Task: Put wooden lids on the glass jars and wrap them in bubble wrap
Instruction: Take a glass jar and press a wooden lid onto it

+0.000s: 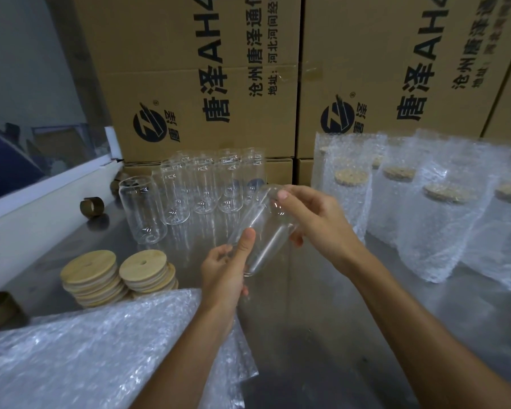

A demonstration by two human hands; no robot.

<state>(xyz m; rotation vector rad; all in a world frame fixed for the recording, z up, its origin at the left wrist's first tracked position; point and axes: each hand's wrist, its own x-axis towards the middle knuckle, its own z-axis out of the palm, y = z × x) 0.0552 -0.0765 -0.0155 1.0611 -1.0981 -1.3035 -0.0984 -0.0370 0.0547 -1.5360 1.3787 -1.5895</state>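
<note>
**Packing bench: one jar in hand, lids and wrap to the left**

Edges and room. Steel table (322, 335); bare surface in the middle and toward the near right. Far edge closed off by stacked cardboard boxes (207, 84). Left edge bounded by a white ledge (42, 202). Right side taken up by wrapped jars (431, 219).

Hands. Left hand (224, 276) low and centre, thumb up along the glass, fingers curled under the lower end of the held jar (263, 231). Right hand (316, 219) above and to the right, fingers closed round the upper end near the mouth. Jar tilted, mouth end up toward the far side, clear of the table, no lid on it. Both forearms enter from the near edge.

Counts.
- Held jar: 1.
- Empty jars (186, 190) standing upright in a cluster at far centre-left: about eight; the back rows overlap, exact count unclear.
- Wooden lids (118, 273): 2 stacks side by side, near left, just in front of the empty jars; lids per stack cannot be counted.
- Wrapped jars, upright, lidded inside their bubble wrap: at least five visible.
- Loose bubble wrap sheets (95, 349): a pile at near left, partly under the left forearm.
- Brown tape rolls (92, 206): 2 clear along the left edge; a third beside the boxes is uncertain.
</note>
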